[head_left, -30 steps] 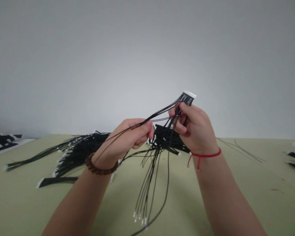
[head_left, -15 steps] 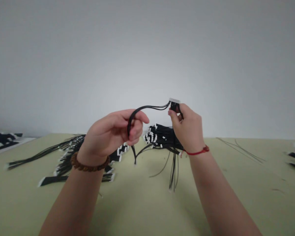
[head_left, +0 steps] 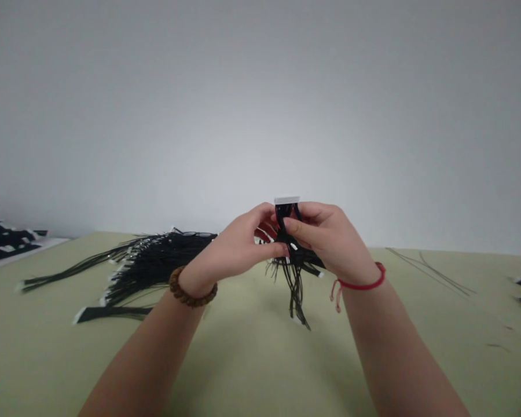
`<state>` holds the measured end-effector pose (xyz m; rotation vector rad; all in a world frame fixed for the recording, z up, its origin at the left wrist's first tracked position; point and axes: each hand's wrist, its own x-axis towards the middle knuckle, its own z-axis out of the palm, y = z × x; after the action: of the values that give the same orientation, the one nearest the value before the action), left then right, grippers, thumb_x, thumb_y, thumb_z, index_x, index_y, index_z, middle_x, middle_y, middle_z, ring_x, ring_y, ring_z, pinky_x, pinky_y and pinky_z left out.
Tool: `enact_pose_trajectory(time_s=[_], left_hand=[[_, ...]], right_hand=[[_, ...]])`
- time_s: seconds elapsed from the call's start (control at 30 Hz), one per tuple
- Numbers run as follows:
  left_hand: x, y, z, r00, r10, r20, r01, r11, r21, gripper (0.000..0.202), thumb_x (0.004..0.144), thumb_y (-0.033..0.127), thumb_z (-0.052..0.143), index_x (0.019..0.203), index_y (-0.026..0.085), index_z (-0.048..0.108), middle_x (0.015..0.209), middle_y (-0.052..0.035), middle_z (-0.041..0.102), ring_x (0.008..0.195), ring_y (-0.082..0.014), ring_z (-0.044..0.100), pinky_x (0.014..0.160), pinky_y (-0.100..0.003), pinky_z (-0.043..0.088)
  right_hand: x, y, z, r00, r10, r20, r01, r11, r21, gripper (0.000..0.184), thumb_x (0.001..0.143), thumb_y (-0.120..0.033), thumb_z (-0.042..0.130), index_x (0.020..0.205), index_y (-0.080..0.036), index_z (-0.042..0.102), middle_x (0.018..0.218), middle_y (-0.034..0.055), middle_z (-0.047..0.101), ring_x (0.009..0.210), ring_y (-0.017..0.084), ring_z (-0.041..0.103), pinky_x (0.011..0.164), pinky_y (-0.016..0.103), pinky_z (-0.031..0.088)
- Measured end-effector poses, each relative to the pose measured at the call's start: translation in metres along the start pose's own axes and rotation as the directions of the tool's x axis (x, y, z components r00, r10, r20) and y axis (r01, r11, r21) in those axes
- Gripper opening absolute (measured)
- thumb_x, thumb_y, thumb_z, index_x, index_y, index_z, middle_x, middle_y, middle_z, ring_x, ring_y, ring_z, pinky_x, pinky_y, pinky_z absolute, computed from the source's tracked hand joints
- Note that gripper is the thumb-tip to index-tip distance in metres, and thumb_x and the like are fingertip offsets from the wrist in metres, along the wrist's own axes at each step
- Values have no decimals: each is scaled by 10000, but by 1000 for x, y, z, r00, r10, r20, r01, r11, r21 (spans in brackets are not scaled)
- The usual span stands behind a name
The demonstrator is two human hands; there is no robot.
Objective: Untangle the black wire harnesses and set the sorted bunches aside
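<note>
A black wire harness with a white connector (head_left: pixel 287 200) along its top is held upright above the table. My right hand (head_left: pixel 330 234) pinches its wires just under the connector, thumb in front. From the other side my left hand (head_left: pixel 247 240) curls round the same wires, its thumb lower down and its fingertips partly hidden behind them. The loose wire ends (head_left: pixel 297 295) hang below both hands. Behind the hands lies a bundle of black harnesses, mostly covered by them.
A large pile of black harnesses (head_left: pixel 160 260) with white connectors lies at left on the pale green table (head_left: pixel 243 370). In front of it is a single harness (head_left: pixel 108 313). Loose wires (head_left: pixel 429 269) lie at right. More harnesses (head_left: pixel 8 240) sit far left, before the grey wall.
My left hand has moved right, from a looped strand to the hanging wires beside my right hand. The connector has come left and slightly down, and the loop no longer shows.
</note>
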<state>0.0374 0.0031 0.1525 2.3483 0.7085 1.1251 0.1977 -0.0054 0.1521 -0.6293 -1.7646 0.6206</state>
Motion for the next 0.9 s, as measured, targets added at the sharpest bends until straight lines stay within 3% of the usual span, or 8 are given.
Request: enact_pose_trajectory(time_s=[0.17,0.27,0.37,0.5,0.6,0.67,0.77,0.9], left_hand=[[1,-1,-2,999,15,-31,-16,1000,-26,183,755,186,516,927,149,566,847,-35,602,743,-135,557,701,-272,456],[2,0,0,998,-46,-53,42,995,-90,126,764,196,508,836,123,581,727,-23,580,654,-118,545,627,-248,457],[3,2,1,988,-123,-96,98,968,-232,141,776,219,506,856,113,552,704,-11,556,591,-95,542,572,-227,464],[3,1,1,968,-155,-197,93,953,-290,163,759,263,553,838,121,550,666,6,543,545,-82,541,524,-207,470],[2,1,1,958,-153,-244,71,947,-314,189,743,270,580,857,120,563,678,-2,564,561,-90,555,540,-216,488],[2,2,0,954,-160,-252,77,948,-308,199,754,269,568,878,114,578,708,-17,587,606,-100,570,582,-227,497],[0,5,-3,973,-98,-211,64,985,-162,176,805,228,486,866,120,611,732,-25,597,657,-105,565,640,-239,487],[0,5,-5,973,111,-202,-64,972,225,170,799,160,468,781,152,637,862,-41,556,786,-120,526,712,-245,445]], right_hand=[[1,3,2,999,-5,-38,4,1000,-12,217,678,-288,652,813,-156,545,654,-32,502,464,40,422,400,163,319],[3,6,6,994,-32,-109,26,998,-50,269,684,-309,648,760,-175,427,631,-57,449,390,30,398,343,158,289],[3,9,9,974,-140,-177,118,985,-127,234,735,-312,597,813,-200,407,724,-42,459,432,41,447,370,171,333],[1,7,8,924,-321,-207,246,915,-319,44,770,-193,515,811,-207,517,932,26,468,693,105,508,613,260,438],[0,4,7,914,-378,-148,275,845,-459,109,702,-154,555,777,-199,620,1006,75,425,935,197,437,851,377,364],[-1,2,6,928,-355,-109,258,828,-498,155,682,-184,582,824,-196,644,962,82,412,952,215,415,871,405,339],[0,3,4,971,-234,-51,186,872,-453,173,698,-241,580,847,-173,636,840,58,445,823,183,466,753,364,405],[5,10,3,995,-57,81,76,963,-260,153,768,-232,501,849,-143,596,774,39,548,718,139,528,653,295,438]])
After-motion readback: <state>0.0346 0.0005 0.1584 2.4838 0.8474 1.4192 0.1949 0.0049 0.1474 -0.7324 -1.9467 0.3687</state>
